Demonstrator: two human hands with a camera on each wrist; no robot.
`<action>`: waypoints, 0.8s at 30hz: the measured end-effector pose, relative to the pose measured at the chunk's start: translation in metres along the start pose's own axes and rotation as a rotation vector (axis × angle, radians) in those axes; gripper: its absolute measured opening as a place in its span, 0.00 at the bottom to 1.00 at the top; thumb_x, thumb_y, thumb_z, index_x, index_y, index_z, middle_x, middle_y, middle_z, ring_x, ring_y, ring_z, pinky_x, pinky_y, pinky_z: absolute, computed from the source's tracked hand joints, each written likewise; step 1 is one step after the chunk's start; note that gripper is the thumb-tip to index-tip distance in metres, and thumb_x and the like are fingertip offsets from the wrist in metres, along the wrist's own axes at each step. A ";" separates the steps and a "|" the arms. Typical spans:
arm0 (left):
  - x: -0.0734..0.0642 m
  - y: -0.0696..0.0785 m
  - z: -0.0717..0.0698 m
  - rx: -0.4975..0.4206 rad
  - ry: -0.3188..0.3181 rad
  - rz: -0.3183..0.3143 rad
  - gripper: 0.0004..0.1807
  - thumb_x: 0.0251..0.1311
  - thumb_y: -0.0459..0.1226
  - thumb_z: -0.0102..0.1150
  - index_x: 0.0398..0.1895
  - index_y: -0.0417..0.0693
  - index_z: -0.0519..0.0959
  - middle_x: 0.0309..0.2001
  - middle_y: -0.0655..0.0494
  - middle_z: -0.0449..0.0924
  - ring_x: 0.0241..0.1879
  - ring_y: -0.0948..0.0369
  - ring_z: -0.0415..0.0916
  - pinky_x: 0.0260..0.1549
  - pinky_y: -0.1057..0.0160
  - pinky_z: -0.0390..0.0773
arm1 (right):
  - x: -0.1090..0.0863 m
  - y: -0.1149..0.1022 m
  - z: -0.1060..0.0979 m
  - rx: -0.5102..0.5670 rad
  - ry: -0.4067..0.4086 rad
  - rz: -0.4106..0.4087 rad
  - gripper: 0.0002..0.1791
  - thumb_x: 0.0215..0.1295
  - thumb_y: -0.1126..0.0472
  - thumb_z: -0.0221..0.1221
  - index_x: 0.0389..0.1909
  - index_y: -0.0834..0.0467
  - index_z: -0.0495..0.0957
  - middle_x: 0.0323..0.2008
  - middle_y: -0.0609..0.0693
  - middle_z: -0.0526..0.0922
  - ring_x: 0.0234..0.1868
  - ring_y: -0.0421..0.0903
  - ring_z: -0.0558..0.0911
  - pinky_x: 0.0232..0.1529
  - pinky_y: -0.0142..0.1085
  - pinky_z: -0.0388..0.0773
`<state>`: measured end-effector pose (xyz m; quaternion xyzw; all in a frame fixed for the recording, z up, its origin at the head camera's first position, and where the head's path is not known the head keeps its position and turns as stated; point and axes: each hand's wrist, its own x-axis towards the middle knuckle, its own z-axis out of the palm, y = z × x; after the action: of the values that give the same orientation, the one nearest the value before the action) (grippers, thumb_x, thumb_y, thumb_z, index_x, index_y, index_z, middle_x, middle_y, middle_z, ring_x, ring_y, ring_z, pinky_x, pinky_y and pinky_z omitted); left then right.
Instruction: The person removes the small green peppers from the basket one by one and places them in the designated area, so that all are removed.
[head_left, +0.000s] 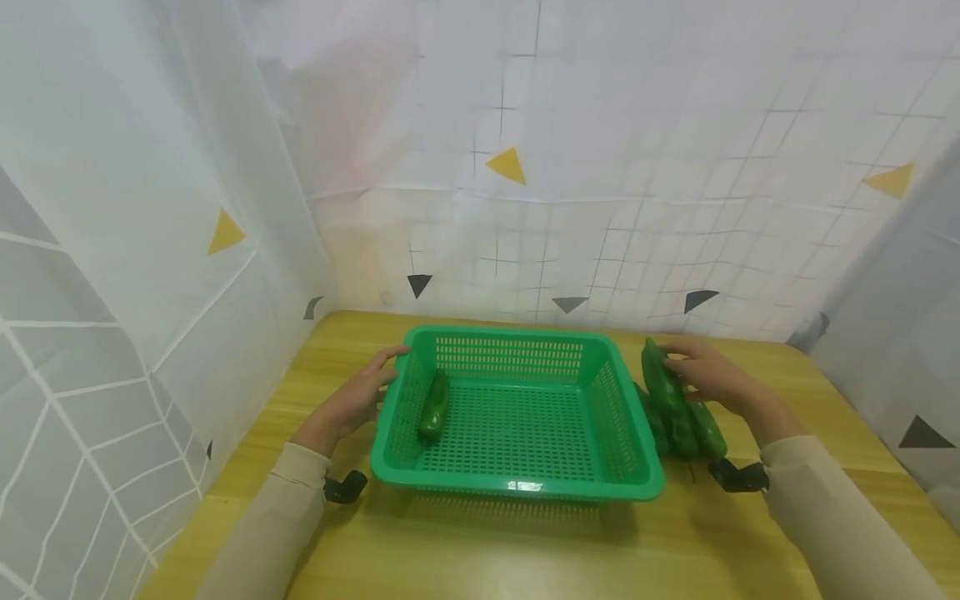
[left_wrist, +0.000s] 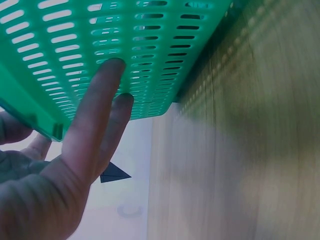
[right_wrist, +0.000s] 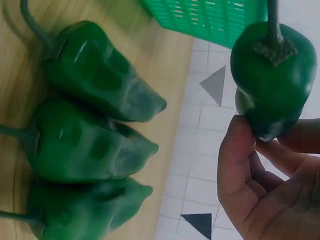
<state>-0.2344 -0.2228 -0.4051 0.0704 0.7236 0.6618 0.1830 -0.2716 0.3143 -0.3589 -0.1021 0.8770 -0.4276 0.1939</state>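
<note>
My left hand (head_left: 360, 398) is at the left side of a green plastic basket (head_left: 517, 483). In the left wrist view, two of its straight fingers (left_wrist: 95, 105) lie against the slotted outer wall, and other fingers are up by the rim. Inside the basket, along its left wall, lies one green pepper (head_left: 435, 408). My right hand (head_left: 712, 375) pinches another green pepper (right_wrist: 275, 70) near its narrow end, with the stem end toward the wrist camera. Three more green peppers (right_wrist: 95, 140) lie side by side on the table under that hand, their stems pointing toward the near side.
The basket and peppers are on a yellowish wooden table (head_left: 510, 550). White sheeting (head_left: 600, 125) with grid lines and triangles hangs behind the table and along both sides. A small black device (head_left: 738, 475) is strapped at the right wrist, another (head_left: 345, 487) at the left.
</note>
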 end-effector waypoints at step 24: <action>0.000 0.000 -0.001 -0.004 -0.005 0.002 0.29 0.78 0.41 0.41 0.78 0.61 0.51 0.68 0.41 0.62 0.57 0.40 0.74 0.43 0.48 0.82 | -0.016 0.050 -0.017 0.007 0.065 0.052 0.29 0.83 0.57 0.39 0.74 0.74 0.54 0.61 0.75 0.70 0.59 0.69 0.77 0.50 0.54 0.81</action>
<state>-0.2343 -0.2237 -0.4051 0.0725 0.7217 0.6632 0.1844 -0.2651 0.3631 -0.3850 -0.0645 0.8836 -0.4287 0.1769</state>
